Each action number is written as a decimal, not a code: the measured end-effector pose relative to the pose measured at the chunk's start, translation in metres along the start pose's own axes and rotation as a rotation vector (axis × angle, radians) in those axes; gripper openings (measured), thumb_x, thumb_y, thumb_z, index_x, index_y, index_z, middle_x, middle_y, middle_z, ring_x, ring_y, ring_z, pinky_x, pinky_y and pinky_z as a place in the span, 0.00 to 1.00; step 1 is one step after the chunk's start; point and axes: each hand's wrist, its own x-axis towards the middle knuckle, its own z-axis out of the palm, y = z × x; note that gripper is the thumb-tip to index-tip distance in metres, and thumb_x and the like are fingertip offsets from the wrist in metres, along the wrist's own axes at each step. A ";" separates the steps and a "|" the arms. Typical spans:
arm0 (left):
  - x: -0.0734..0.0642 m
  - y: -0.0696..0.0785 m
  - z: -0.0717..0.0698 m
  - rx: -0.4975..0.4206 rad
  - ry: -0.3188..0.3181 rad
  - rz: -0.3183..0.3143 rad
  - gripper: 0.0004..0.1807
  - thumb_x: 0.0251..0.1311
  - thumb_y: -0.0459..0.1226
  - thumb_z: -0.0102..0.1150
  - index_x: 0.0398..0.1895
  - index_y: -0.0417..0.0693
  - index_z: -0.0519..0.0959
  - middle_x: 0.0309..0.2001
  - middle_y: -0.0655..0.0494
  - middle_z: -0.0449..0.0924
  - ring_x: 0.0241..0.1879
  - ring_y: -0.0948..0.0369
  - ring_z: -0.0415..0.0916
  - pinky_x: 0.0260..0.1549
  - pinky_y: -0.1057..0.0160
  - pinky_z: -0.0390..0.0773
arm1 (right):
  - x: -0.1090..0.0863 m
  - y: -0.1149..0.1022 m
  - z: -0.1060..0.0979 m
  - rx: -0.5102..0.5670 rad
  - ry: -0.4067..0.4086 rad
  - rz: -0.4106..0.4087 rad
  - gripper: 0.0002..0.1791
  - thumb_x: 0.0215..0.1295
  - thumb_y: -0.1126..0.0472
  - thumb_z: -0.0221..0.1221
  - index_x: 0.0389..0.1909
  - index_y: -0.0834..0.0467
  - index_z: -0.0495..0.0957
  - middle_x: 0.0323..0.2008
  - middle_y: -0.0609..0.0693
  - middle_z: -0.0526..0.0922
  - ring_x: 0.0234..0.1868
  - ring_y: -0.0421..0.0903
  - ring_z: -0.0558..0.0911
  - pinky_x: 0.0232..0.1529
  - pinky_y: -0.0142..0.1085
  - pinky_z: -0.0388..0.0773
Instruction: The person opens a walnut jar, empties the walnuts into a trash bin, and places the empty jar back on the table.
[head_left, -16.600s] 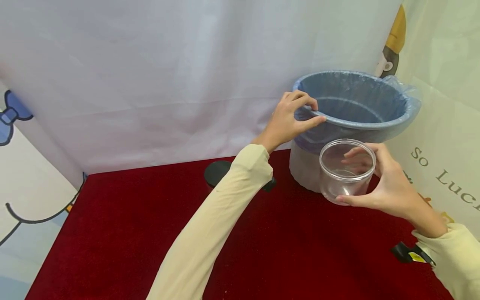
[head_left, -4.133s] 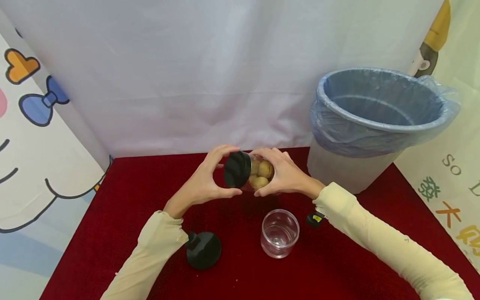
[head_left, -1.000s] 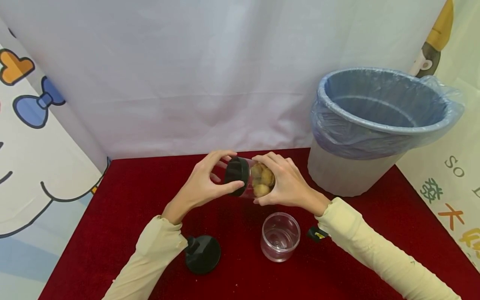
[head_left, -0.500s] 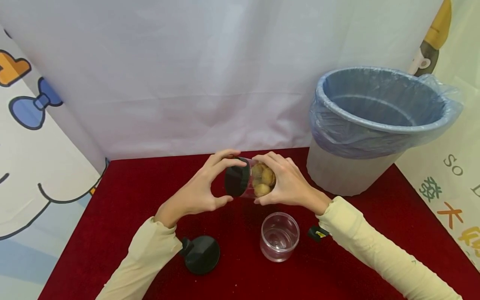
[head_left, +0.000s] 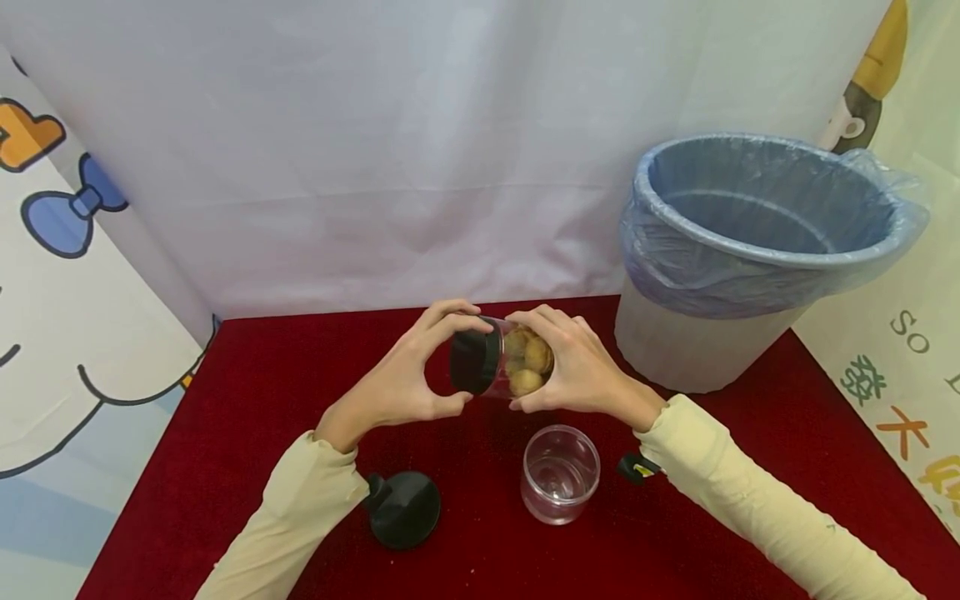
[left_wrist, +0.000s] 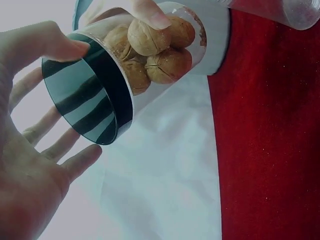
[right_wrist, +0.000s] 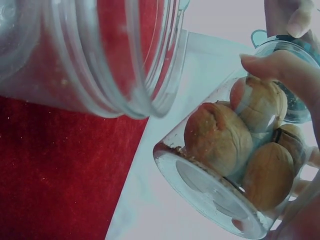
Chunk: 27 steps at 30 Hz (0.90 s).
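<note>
My right hand (head_left: 585, 371) grips a clear plastic jar (right_wrist: 172, 137) of walnuts (left_wrist: 150, 37), which lies tilted on its side above the table. At its left end is a black lid (head_left: 471, 362). My left hand (head_left: 397, 379) holds that lid by its edge, thumb on one side and fingers spread round the other; the palm stays off the lid. In front of the hands, an open clear jar (head_left: 558, 479) stands upright with nothing in it. A black round lid (head_left: 407, 510) lies on the table near my left sleeve.
A bin (head_left: 675, 350) with a blue plastic liner (head_left: 697, 271) stands at the back right, its mouth open. Red cloth (head_left: 262, 392) covers the table. White curtain (head_left: 375, 167) hangs behind, and a printed sheet (head_left: 900, 400) borders the right side.
Earlier, my left hand was on the bin rim and my right held the empty jar. Since then both hands took the walnut jar; over the last second my left fingers shifted round its lid.
</note>
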 end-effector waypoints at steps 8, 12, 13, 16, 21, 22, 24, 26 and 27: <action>0.001 -0.002 0.003 -0.036 0.036 -0.039 0.38 0.44 0.40 0.71 0.63 0.59 0.67 0.61 0.58 0.61 0.55 0.60 0.64 0.49 0.53 0.74 | -0.001 -0.001 0.000 -0.005 0.006 -0.008 0.49 0.26 0.42 0.77 0.57 0.52 0.71 0.45 0.44 0.74 0.42 0.42 0.73 0.40 0.42 0.64; 0.001 -0.002 0.004 -0.041 0.049 -0.059 0.37 0.47 0.41 0.69 0.63 0.59 0.66 0.60 0.59 0.62 0.52 0.60 0.65 0.45 0.56 0.76 | -0.002 -0.001 -0.001 -0.014 0.002 -0.007 0.50 0.27 0.41 0.76 0.58 0.52 0.71 0.46 0.45 0.74 0.43 0.43 0.73 0.41 0.42 0.64; 0.001 -0.002 0.004 -0.040 0.051 -0.065 0.37 0.47 0.42 0.69 0.64 0.59 0.66 0.60 0.59 0.62 0.51 0.61 0.65 0.44 0.57 0.76 | -0.002 -0.002 -0.001 -0.018 0.000 -0.006 0.50 0.27 0.40 0.76 0.58 0.52 0.70 0.46 0.45 0.74 0.43 0.43 0.73 0.41 0.42 0.64; 0.000 -0.003 0.005 -0.029 0.054 -0.083 0.37 0.48 0.43 0.69 0.64 0.58 0.65 0.60 0.59 0.63 0.50 0.61 0.65 0.41 0.59 0.77 | -0.002 -0.001 0.000 -0.024 0.000 -0.003 0.51 0.27 0.40 0.76 0.59 0.52 0.70 0.47 0.45 0.74 0.44 0.43 0.73 0.41 0.42 0.64; -0.001 -0.003 0.004 0.007 0.047 -0.121 0.39 0.50 0.46 0.69 0.67 0.62 0.63 0.61 0.61 0.63 0.52 0.61 0.65 0.42 0.60 0.76 | -0.003 0.000 0.000 -0.022 0.009 -0.001 0.51 0.26 0.41 0.76 0.58 0.52 0.70 0.46 0.44 0.74 0.43 0.42 0.73 0.41 0.42 0.64; -0.002 -0.003 0.004 0.012 0.042 -0.123 0.40 0.50 0.47 0.69 0.67 0.63 0.62 0.62 0.61 0.62 0.53 0.61 0.65 0.43 0.59 0.76 | -0.003 0.000 0.000 -0.021 0.010 -0.001 0.51 0.26 0.41 0.76 0.58 0.52 0.70 0.46 0.44 0.74 0.43 0.42 0.73 0.40 0.41 0.64; -0.003 -0.002 0.002 0.017 0.031 -0.110 0.42 0.49 0.47 0.70 0.68 0.64 0.60 0.64 0.61 0.60 0.57 0.60 0.63 0.48 0.57 0.73 | -0.003 0.000 0.000 -0.020 0.011 -0.001 0.51 0.26 0.41 0.76 0.58 0.52 0.70 0.46 0.44 0.74 0.43 0.42 0.73 0.40 0.41 0.64; -0.004 -0.001 0.000 0.022 0.020 -0.082 0.44 0.47 0.46 0.71 0.69 0.64 0.60 0.66 0.62 0.57 0.61 0.61 0.59 0.52 0.55 0.70 | -0.003 0.000 0.000 -0.017 0.011 -0.001 0.51 0.26 0.41 0.76 0.58 0.51 0.70 0.46 0.44 0.74 0.43 0.42 0.74 0.40 0.41 0.64; -0.004 -0.001 -0.001 0.026 0.013 -0.065 0.45 0.46 0.46 0.72 0.68 0.63 0.60 0.67 0.62 0.55 0.63 0.61 0.57 0.54 0.53 0.69 | -0.003 0.001 0.000 -0.015 0.012 -0.001 0.51 0.26 0.41 0.76 0.58 0.51 0.70 0.46 0.44 0.74 0.43 0.42 0.74 0.40 0.41 0.64</action>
